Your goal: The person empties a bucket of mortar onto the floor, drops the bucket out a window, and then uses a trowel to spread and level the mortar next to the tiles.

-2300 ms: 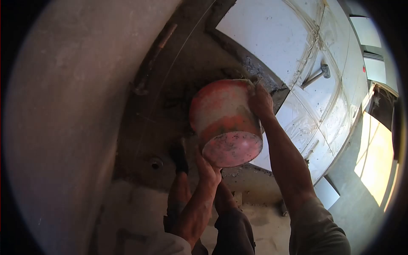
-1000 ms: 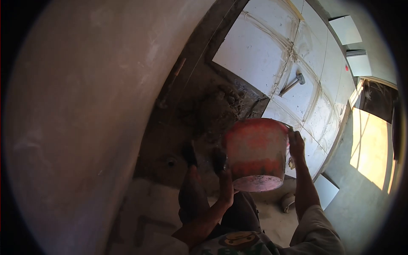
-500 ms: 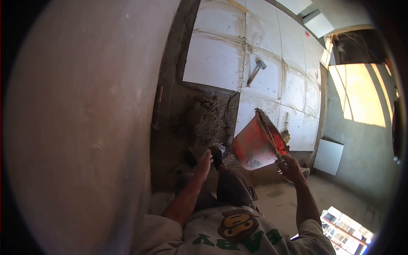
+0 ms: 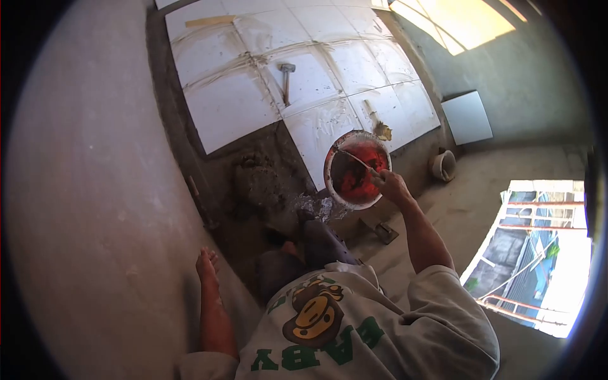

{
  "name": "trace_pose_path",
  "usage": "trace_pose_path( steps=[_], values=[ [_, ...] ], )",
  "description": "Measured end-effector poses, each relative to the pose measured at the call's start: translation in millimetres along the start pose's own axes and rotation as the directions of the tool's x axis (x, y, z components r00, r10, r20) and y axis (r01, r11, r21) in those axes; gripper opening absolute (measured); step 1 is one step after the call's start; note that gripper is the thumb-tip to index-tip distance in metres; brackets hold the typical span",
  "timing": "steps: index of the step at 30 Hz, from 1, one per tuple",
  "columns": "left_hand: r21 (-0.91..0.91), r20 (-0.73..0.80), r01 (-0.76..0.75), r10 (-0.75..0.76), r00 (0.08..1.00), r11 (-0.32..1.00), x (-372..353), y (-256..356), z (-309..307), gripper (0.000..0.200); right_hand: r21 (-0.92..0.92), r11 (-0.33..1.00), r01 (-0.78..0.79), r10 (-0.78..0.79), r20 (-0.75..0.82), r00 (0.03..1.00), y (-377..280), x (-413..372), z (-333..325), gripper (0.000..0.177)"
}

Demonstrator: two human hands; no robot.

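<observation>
My right hand is closed round the handle of a red bucket, whose open mouth faces me and whose rim is crusted grey. The bucket hangs over the corner of the white tiles. Beside the wall at the left, my left hand is empty with its fingers apart. Wet grey mortar lies on the bare floor patch between my feet and the tiles. A mallet rests on one tile.
A trowel lies on the floor right of my legs. Farther right are a small round container and a loose tile leaning on the wall. A long-handled tool lies along the left wall.
The view has turned to the right. The bucket has swung from tilted sideways to mouth towards me, still in my right hand. My left hand has moved left, towards the wall.
</observation>
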State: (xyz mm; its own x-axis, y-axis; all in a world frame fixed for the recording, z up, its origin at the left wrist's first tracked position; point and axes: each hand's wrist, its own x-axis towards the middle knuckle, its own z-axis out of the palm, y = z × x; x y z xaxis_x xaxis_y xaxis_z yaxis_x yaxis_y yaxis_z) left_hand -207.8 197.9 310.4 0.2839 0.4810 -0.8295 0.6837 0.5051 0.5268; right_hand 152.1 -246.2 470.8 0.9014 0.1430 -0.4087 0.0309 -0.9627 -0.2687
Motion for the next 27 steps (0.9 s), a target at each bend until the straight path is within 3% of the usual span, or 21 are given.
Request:
trace_pose_path(
  steps=[2,4,6,10,15,18,19,21,23,25,26,27],
  values=[
    [0.024,-0.024,0.027,-0.026,0.999,0.999,-1,5,14,0.067,0.039,0.997,-0.074,0.077,-0.098,0.992,29,2,-5,0.036],
    [0.125,0.012,0.030,-0.032,0.999,0.992,-12,3,24,0.072,0.096,0.989,-0.110,0.119,-0.089,0.989,43,-9,-20,0.036],
    [0.163,-0.029,-0.057,0.063,0.998,0.985,-20,0,43,0.065,0.162,0.979,-0.127,0.138,-0.060,0.989,50,-24,-27,0.037],
    [0.182,0.076,-0.162,0.151,0.986,0.970,-41,6,85,0.049,0.195,0.967,-0.167,0.188,-0.094,0.978,64,-29,-13,0.038],
    [0.308,0.161,-0.243,0.201,0.966,0.920,-57,17,111,0.047,0.291,0.933,-0.211,0.237,-0.058,0.970,72,-13,26,0.039],
    [0.345,0.126,-0.232,0.200,0.972,0.910,-57,19,114,0.048,0.599,0.728,-0.333,0.263,0.205,0.943,37,-14,48,0.035],
    [0.370,0.096,-0.205,0.182,0.979,0.906,-57,19,116,0.049,0.644,0.673,-0.365,0.247,0.269,0.931,4,-24,42,0.033],
    [0.359,0.084,-0.178,0.158,0.984,0.916,-54,18,119,0.052,0.623,0.730,-0.280,0.127,0.279,0.952,-14,-27,88,0.034],
    [0.335,0.058,-0.140,0.129,0.990,0.932,-57,18,126,0.054,0.742,0.544,-0.393,0.015,0.459,0.888,-68,-56,48,0.028],
    [0.245,0.005,-0.031,0.031,1.000,0.969,-69,26,136,0.067,0.782,0.519,-0.347,-0.169,0.491,0.855,-87,-65,22,0.024],
    [0.227,-0.011,-0.034,0.037,0.999,0.973,-72,33,143,0.067,0.802,0.487,-0.348,-0.260,0.513,0.818,-100,-77,-20,0.023],
    [0.068,0.017,0.011,-0.012,1.000,0.998,-75,38,149,0.069,0.816,0.454,-0.357,-0.349,0.531,0.772,-110,-86,-61,0.022]
  ],
)
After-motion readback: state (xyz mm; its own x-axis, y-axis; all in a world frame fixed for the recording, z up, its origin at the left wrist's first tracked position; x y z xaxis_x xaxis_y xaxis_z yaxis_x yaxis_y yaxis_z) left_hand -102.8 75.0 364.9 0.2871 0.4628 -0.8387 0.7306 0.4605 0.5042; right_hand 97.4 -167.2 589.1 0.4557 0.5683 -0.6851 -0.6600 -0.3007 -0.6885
